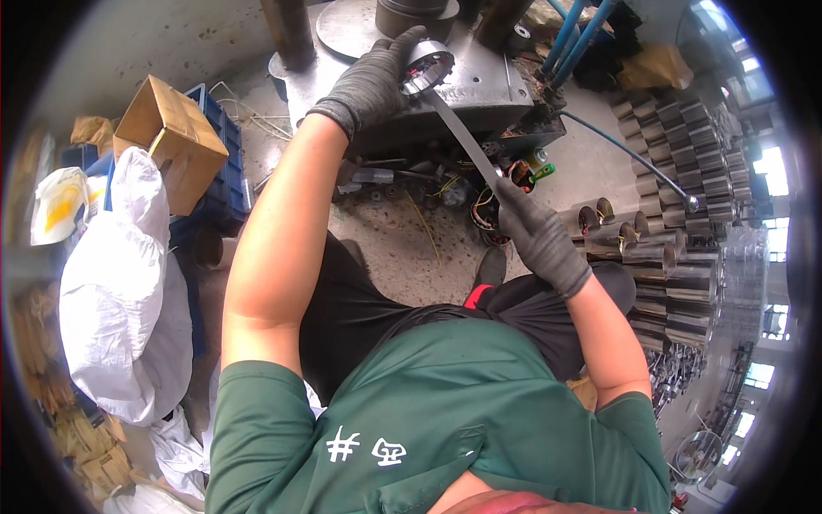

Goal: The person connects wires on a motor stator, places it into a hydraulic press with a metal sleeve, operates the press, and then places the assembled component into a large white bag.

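Grey knit work gloves cover both hands. My left hand (368, 86) is closed around a short round metal ring part (424, 75), shiny outside, with darker detail inside its open end; that detail is too small to make out. My right hand (544, 240) grips the lower end of a long flat metal file (465, 135). The file slants up and left, and its far end meets the lower rim of the ring part. Both are above the front edge of a steel press table (488, 81).
Behind stand a dark round press block (417, 17) and steel columns (289, 34). A cardboard box (171, 146), a blue crate (221, 158) and a white sack (124, 291) lie left. Stacked metal cylinders (676, 283) fill the right. A green-handled tool (543, 172) sits below the table.
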### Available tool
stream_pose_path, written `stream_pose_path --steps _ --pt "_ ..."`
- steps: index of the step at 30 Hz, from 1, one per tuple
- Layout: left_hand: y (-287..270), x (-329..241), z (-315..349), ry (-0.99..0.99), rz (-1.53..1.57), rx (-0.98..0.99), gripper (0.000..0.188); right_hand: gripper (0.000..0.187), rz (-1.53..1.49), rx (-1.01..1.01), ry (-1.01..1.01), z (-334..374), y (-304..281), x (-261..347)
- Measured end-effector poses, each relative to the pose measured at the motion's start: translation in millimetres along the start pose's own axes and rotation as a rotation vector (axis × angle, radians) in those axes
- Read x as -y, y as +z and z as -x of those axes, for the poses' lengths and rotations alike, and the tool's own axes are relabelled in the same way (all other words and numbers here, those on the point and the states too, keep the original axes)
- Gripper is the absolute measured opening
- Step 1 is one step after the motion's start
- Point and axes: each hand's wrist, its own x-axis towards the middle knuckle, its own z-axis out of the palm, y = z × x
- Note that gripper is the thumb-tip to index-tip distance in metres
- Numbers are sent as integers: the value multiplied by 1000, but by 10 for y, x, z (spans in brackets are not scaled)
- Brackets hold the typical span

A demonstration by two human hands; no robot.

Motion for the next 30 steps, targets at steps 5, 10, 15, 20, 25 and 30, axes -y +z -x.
stream_pose_path --steps 5,10,15,20,25,30 --pt "-50 -154 64 -81 -69 21 99 48 231 52 50 -309 91 43" --pt "-131 -250 49 -82 -67 73 99 42 253 86 80 -619 189 -107" --pt "-128 -323 20 -136 -146 46 94 40 372 200 -19 -766 312 -2" --pt "-79 -320 6 -167 -187 56 91 42 -24 123 229 -352 95 221" --pt "-78 -298 -16 -115 -142 38 93 47 126 202 194 -578 73 105" --pt "-90 -313 -36 -207 -162 77 91 50 252 205 287 -591 145 190"
